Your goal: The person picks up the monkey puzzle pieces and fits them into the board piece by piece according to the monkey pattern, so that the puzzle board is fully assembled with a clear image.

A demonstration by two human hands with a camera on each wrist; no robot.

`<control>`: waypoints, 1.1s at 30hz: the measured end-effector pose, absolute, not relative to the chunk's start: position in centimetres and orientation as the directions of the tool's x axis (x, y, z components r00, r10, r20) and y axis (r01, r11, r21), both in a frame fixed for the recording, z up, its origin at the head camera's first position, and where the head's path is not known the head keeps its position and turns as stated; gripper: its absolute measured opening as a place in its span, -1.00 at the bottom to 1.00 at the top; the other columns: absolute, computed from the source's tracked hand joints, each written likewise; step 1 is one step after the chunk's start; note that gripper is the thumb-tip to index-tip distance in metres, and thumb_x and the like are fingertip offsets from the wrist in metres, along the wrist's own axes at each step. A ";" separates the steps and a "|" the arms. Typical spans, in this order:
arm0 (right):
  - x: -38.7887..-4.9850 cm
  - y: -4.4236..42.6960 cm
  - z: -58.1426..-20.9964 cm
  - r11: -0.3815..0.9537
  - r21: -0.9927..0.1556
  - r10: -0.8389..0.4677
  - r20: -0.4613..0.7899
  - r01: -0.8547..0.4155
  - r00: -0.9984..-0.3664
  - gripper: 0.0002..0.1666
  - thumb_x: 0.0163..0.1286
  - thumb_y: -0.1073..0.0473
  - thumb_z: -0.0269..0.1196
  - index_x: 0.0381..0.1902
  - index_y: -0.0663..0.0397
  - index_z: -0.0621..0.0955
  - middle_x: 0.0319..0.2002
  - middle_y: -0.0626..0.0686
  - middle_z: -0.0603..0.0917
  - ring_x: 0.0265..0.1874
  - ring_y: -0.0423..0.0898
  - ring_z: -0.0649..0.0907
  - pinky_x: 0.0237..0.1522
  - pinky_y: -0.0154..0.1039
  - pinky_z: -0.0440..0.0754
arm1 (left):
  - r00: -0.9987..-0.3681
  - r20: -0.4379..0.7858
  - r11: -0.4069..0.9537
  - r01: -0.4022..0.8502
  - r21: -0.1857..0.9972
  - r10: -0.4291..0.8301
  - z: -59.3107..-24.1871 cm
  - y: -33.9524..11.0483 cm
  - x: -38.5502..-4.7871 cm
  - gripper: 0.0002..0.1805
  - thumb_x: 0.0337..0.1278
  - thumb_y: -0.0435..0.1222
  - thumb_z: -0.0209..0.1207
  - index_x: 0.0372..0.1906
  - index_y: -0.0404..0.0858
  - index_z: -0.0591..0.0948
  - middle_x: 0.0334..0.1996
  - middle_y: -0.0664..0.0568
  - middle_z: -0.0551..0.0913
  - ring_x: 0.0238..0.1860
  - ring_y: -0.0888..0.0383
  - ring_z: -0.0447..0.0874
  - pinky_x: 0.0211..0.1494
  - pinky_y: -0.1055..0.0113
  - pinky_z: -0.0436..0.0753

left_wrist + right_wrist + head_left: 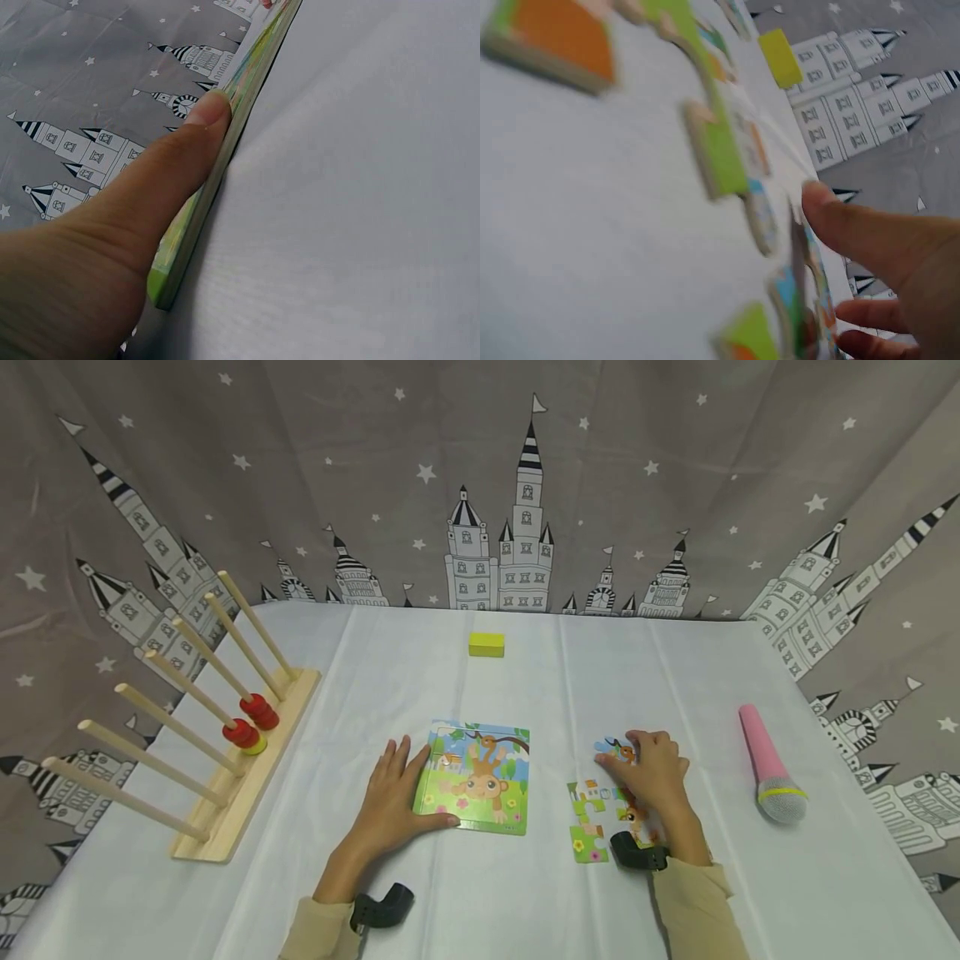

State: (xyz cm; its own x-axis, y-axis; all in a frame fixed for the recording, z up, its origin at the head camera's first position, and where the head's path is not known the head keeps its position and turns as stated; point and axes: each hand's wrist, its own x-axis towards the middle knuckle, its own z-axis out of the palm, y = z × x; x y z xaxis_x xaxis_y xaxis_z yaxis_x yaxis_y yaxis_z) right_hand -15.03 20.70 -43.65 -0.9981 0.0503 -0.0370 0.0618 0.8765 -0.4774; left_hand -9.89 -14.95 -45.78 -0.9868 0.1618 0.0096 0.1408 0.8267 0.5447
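My left hand [386, 802] rests at the left side of a square picture puzzle board [480, 777] with a monkey on it. Its fingers lie straight along the edge and the thumb [199, 139] presses on the near edge. To the right, my right hand [656, 772] is over a group of loose puzzle pieces [588, 845], with thumb and index finger on either side of a blue-and-brown puzzle piece [617, 748] at the far end. The right wrist view is blurred; its thumb [855, 229] stands above several pieces. The hand and wrist camera hide some pieces.
A wooden peg stand [262, 760] with red and yellow rings [259, 712] stands at the left. A yellow block [486, 645] lies beyond the board. At the right lies a pink toy microphone [763, 747]. A grey castle-print curtain [615, 468] hangs behind the white-covered table [480, 902].
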 end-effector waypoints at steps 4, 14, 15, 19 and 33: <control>-14.6 19.6 -43.7 0.863 -0.492 0.127 -0.014 0.118 -0.992 -0.22 0.10 -0.18 0.26 0.13 0.24 0.43 0.08 0.37 0.38 0.04 0.30 0.34 -0.01 0.23 0.21 | -0.987 0.009 0.821 0.140 0.553 0.162 -45.7 -15.0 -9.8 0.19 -0.46 0.22 0.35 0.38 -0.22 0.13 0.42 -0.24 -0.11 0.44 -0.19 -0.30 0.42 -0.12 -0.15; -14.6 18.9 -43.8 0.770 -0.613 0.209 -0.020 0.177 -0.978 -0.17 0.06 -0.03 0.33 0.22 0.24 0.33 0.09 0.36 0.37 0.12 0.30 0.26 0.08 0.26 0.10 | -0.987 0.007 0.824 0.138 0.549 0.161 -45.7 -15.0 -9.9 0.19 -0.45 0.22 0.34 0.38 -0.21 0.12 0.43 -0.24 -0.12 0.44 -0.18 -0.31 0.43 -0.11 -0.16; -14.6 18.9 -43.9 0.760 -0.627 0.209 -0.014 0.172 -0.978 -0.15 0.05 -0.01 0.34 0.24 0.23 0.31 0.08 0.36 0.38 0.12 0.29 0.26 0.09 0.25 0.08 | -0.987 0.007 0.825 0.139 0.548 0.161 -45.7 -15.0 -9.9 0.19 -0.45 0.22 0.34 0.38 -0.21 0.12 0.43 -0.24 -0.12 0.44 -0.18 -0.31 0.43 -0.11 -0.16; -14.6 18.9 -43.9 0.732 -0.667 0.195 0.013 0.137 -0.981 -0.14 0.02 0.03 0.38 0.23 0.19 0.31 0.00 0.31 0.39 0.06 0.20 0.30 0.12 0.22 0.02 | -0.987 0.010 0.824 0.141 0.548 0.162 -45.8 -15.0 -9.8 0.19 -0.46 0.22 0.34 0.38 -0.21 0.12 0.42 -0.24 -0.11 0.44 -0.19 -0.30 0.43 -0.11 -0.16; -14.4 18.9 -44.1 0.721 -0.692 0.109 0.067 0.033 -0.992 -0.36 0.09 0.20 0.33 0.14 0.20 0.41 -0.09 0.27 0.39 -0.22 0.09 0.42 -0.16 -0.04 0.41 | -0.986 0.011 0.827 0.143 0.543 0.164 -45.6 -14.9 -9.8 0.18 -0.45 0.21 0.34 0.37 -0.23 0.13 0.42 -0.25 -0.10 0.44 -0.19 -0.29 0.42 -0.12 -0.16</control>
State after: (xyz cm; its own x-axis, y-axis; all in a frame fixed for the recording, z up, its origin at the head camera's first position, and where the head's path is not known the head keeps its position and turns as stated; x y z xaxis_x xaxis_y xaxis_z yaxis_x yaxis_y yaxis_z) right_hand -14.41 18.93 -44.13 -0.9918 0.1089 0.0667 0.0327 0.7209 -0.6923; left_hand -9.77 -14.92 -45.64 -0.9865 0.1636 0.0114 0.1435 0.8271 0.5434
